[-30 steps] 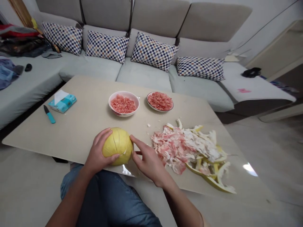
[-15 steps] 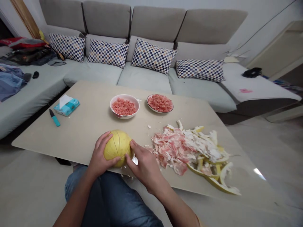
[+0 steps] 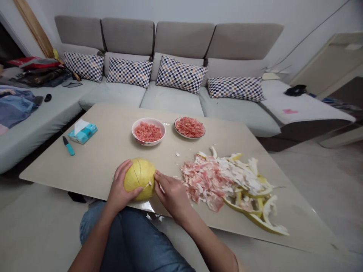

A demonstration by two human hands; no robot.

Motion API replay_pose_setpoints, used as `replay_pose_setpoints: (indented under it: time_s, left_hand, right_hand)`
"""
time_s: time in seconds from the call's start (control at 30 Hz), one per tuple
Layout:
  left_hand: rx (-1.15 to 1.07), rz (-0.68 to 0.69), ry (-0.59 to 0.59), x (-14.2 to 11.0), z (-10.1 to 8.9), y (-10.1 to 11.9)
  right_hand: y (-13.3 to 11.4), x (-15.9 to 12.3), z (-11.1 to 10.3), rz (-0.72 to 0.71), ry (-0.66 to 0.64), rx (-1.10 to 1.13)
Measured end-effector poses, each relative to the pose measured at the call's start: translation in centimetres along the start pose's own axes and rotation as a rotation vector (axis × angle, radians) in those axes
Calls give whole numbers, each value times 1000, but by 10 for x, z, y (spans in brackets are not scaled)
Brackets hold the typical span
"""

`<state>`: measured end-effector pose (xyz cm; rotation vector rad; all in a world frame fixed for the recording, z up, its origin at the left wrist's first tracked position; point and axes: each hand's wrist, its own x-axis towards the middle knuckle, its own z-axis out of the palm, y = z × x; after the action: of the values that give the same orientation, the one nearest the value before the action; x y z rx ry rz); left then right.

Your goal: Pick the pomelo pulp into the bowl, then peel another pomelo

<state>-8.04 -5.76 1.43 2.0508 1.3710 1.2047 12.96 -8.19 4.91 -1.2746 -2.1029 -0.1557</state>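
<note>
A yellow pomelo point(image 3: 140, 176) with cut lines scored in its rind rests at the near edge of the beige table point(image 3: 104, 158). My left hand point(image 3: 121, 187) wraps round its left side, thumb on the front. My right hand point(image 3: 169, 194) presses against its right side, fingers curled and digging at the rind where a cut has lifted. To the right lies a heap of pink membrane and yellow peel point(image 3: 229, 183).
Two bowls of pink fruit pieces, a white bowl point(image 3: 148, 131) and a shallow plate point(image 3: 190, 127), stand mid-table. A teal-handled knife point(image 3: 68, 145) and a tissue pack point(image 3: 82, 132) lie at the left. A grey sofa with checked cushions point(image 3: 181, 74) runs behind.
My right hand has closed in against the pomelo's right side, fingers now curled into the rind. The view has tilted up slightly; the left hand keeps its hold.
</note>
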Motion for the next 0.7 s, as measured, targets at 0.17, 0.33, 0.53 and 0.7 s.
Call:
replay_pose_setpoints:
  time_s: [0.17, 0.33, 0.53, 0.7]
  left_hand:
    - [-10, -6, 24, -4, 0, -1]
    - [16, -19, 45, -6, 2, 1]
    - [55, -16, 34, -8, 6, 7]
    - [75, 7, 37, -7, 10, 12]
  right_hand:
    - [-12, -6, 0, 56, 52, 55]
    - [-19, -6, 7, 95, 101, 83]
    - [-17, -7, 5, 107, 15, -12]
    - [-14, -5, 9, 51, 4, -193]
